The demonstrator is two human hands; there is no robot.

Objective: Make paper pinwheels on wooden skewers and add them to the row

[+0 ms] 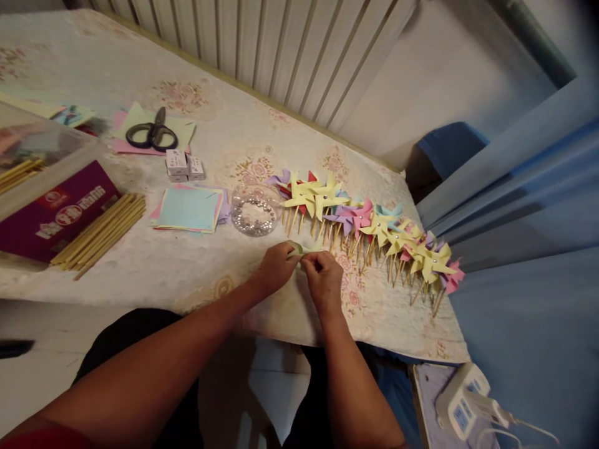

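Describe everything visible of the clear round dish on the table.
The dish is round and see-through, apparently plastic or glass. Small silvery pieces lie in it, mostly ringed around a barer middle. It rests flat on the floral tablecloth, between the paper stack and the pinwheels; contact with either is unclear. The left hand is nearby, not holding it.

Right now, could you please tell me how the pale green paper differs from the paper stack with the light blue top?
The pale green paper is held in the left hand and right hand; the paper stack lies on the floral tablecloth. The pale green paper looks bent, while the paper stack lies mostly flat. Both are pastel-coloured.
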